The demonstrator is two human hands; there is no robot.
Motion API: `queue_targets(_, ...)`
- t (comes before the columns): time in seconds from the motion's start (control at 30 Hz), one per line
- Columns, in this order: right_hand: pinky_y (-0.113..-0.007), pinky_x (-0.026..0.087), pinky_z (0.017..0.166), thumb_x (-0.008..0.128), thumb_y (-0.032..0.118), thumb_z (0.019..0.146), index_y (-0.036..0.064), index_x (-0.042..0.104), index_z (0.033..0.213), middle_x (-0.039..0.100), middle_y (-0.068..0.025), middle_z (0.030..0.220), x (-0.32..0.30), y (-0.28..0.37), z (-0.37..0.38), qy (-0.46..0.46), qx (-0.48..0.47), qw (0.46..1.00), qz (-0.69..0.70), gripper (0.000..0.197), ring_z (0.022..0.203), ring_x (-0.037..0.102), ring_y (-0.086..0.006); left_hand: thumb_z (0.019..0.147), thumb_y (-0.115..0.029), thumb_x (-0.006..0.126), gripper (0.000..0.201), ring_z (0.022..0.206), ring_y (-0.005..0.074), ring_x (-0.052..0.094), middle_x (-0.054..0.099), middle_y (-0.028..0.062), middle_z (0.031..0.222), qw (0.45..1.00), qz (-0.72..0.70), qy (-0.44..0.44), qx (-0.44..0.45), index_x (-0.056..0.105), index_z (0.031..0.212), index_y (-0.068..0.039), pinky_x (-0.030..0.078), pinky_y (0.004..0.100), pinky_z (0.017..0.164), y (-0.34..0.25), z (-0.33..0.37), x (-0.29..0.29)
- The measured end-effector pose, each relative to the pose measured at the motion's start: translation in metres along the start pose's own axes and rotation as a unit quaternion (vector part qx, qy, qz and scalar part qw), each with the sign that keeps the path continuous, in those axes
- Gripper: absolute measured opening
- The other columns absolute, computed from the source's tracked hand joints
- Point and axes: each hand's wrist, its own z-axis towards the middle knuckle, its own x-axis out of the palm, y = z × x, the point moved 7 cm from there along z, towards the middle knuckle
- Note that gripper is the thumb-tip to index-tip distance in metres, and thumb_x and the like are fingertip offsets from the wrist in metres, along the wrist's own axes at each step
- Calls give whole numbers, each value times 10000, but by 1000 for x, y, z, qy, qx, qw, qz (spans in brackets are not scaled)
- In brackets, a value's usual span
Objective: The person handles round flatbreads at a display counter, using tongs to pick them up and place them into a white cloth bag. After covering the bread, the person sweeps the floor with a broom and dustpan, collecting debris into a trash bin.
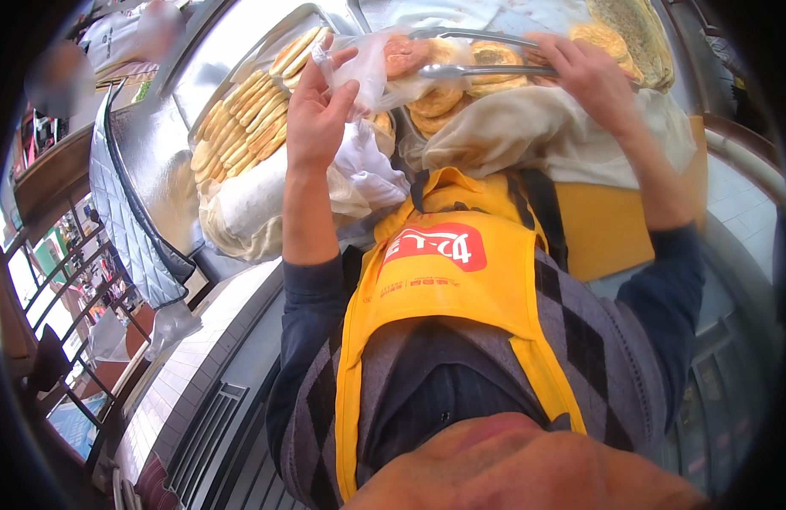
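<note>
Clear plastic bag (367, 72) is pinched open by the left hand (318, 115); right hand (590, 78) fingers grip metal tongs (473, 55) clamping a flatbread (403, 55) at the bag's mouth, close above stacked flatbreads (439, 102).

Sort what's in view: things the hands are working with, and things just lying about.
In use: left hand, clear plastic bag, right hand, metal tongs, round flatbread.
Lying about: tray of stacked flatbreads, white cloth, quilted cover.

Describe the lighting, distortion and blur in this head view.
Head view: even daylight, no hard shadows; glare whitens the metal counter and the clear plastic bag in the left hand; fisheye bends edges and blackens corners; the tongs in the right hand stay sharp; the top-left corner is blurred.
</note>
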Motion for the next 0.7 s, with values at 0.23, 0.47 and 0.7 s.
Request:
queue_targets(0.23, -361, 534, 839, 768, 110, 752, 63, 531, 1386, 613, -77, 1121, -9, 29, -16, 36, 2, 999, 33, 678, 1014, 625, -247, 964, 18, 571, 636, 726, 68, 633, 636, 117, 1343, 998, -14, 55, -17, 351, 1555, -56, 537, 219, 660, 11, -20, 13)
queue_targets(0.47, -325, 545, 735, 663, 67, 800, 45, 555, 1328, 613, -68, 967, -2, 40, -3, 42, -26, 998, 33, 539, 929, 639, -220, 970, 31, 546, 605, 690, 65, 594, 654, 120, 1288, 998, -25, 55, -28, 366, 1543, -39, 522, 219, 648, 23, -24, 13)
queue_targets(0.7, -357, 544, 781, 701, 83, 836, 102, 534, 1402, 600, -83, 1037, 10, 35, -2, 30, 8, 1000, -2, 591, 942, 636, -261, 958, 57, 525, 587, 653, 51, 574, 670, 108, 1232, 997, -67, 14, -36, 410, 1525, -43, 512, 210, 603, 22, -20, 5)
